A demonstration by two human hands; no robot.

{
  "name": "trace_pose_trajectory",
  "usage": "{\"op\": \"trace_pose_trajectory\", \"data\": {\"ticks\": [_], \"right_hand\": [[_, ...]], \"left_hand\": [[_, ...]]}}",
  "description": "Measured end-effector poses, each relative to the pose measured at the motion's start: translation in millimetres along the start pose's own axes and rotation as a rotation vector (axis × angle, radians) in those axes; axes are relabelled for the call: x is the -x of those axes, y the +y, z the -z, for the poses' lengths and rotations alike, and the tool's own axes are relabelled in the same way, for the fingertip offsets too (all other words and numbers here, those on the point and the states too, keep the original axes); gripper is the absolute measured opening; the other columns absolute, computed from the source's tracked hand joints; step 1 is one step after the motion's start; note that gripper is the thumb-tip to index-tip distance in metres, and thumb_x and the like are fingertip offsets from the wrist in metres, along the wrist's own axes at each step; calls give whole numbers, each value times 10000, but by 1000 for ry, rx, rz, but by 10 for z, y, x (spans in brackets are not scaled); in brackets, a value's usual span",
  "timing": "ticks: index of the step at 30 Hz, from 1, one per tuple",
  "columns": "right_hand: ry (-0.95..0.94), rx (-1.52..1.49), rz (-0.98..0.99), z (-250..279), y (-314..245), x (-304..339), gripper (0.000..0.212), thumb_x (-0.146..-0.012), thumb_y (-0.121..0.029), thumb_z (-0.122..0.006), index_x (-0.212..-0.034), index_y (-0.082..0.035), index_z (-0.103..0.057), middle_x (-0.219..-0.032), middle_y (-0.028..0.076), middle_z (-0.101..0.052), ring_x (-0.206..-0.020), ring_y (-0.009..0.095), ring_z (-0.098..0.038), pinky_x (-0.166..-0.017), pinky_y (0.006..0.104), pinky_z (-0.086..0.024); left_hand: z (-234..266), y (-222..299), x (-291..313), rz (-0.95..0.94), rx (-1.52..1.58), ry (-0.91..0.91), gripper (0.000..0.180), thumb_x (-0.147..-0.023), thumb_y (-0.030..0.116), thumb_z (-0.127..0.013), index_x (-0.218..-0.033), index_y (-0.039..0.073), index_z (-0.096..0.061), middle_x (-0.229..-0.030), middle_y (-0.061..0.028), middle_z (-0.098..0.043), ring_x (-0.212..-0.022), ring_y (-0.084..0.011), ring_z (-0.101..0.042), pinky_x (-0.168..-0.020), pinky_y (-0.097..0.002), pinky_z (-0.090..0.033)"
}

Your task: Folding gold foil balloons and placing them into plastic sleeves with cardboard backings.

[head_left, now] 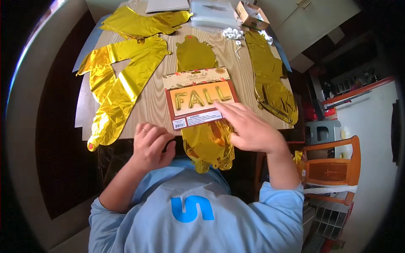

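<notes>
A flat card package (198,99) with a leaf-patterned top and pictures of gold letter balloons lies on a flat gold foil balloon (196,55). That balloon shows beyond the card, and gold foil hangs past the table's near edge below it. My right hand (253,128) is over the card's right side, fingers stretched out, fingertips on or just above it. To the left of the card, at the table edge, my left hand (152,145) has its fingers curled in, with nothing seen in them. A flat A-shaped gold foil balloon (141,82) lies beyond it.
Another gold foil balloon (145,23) lies at the far left of the wooden table (162,84), and one (270,78) along the right. At the back are clear plastic packets (213,14), an open cardboard box (252,17) and white string (237,44). A wooden chair (331,168) stands right.
</notes>
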State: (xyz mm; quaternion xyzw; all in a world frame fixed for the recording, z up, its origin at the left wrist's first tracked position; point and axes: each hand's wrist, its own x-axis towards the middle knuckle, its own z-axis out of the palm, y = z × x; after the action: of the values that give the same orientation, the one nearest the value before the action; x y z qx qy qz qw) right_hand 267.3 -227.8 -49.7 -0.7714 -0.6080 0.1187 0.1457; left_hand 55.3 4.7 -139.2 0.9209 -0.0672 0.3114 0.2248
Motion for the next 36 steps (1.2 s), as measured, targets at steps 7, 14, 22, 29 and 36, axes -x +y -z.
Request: {"op": "trace_pose_trajectory", "data": {"ticks": [7, 14, 22, 29, 36], "right_hand": [[415, 586, 135, -780, 447, 481, 503, -917, -67, -600, -1413, -121, -538, -1477, 142, -487, -1336, 325, -474, -1137, 490, -369], [659, 496, 243, -1104, 277, 346, 240, -924, -163, -677, -1154, -106, -715, -1179, 55, -691, -1072, 219, -616, -903, 373, -467], [672, 339, 288, -1030, 178, 551, 178, -898, -140, -694, -1056, -77, -745, -1119, 80, -725, -999, 224, -678, -801, 351, -498], [717, 412, 165, -1142, 229, 635, 259, -951, -159, -645, -1203, -126, -697, -1282, 79, -647, -1133, 231, -609, -927, 381, -454], [694, 296, 111, -1111, 363, 454, 252, -904, -185, -662, -1146, -133, -703, -1200, 59, -667, -1101, 252, -613, -944, 394, -459]], "left_hand": [[-20, -150, -369, -109, -59, -358, 715, -676, 105, -703, -1378, 109, -572, -1433, -148, -518, -1358, -345, -479, -1142, -527, -378], [-41, -266, -398, -82, -11, -430, 691, -707, 105, -755, -1365, 73, -544, -1469, -159, -500, -1420, -358, -445, -1183, -539, -341], [-204, -146, -286, -131, -130, -305, 488, -771, 110, -732, -1232, 72, -579, -1405, -141, -570, -1381, -343, -499, -1164, -560, -351], [-309, -109, -220, -164, -117, -222, 392, -772, 96, -728, -1144, 54, -611, -1359, -149, -607, -1322, -343, -555, -1133, -539, -399], [-365, -94, -180, -147, -138, -155, 341, -763, 93, -724, -1093, 59, -645, -1323, -137, -636, -1286, -326, -588, -1133, -530, -402]]}}
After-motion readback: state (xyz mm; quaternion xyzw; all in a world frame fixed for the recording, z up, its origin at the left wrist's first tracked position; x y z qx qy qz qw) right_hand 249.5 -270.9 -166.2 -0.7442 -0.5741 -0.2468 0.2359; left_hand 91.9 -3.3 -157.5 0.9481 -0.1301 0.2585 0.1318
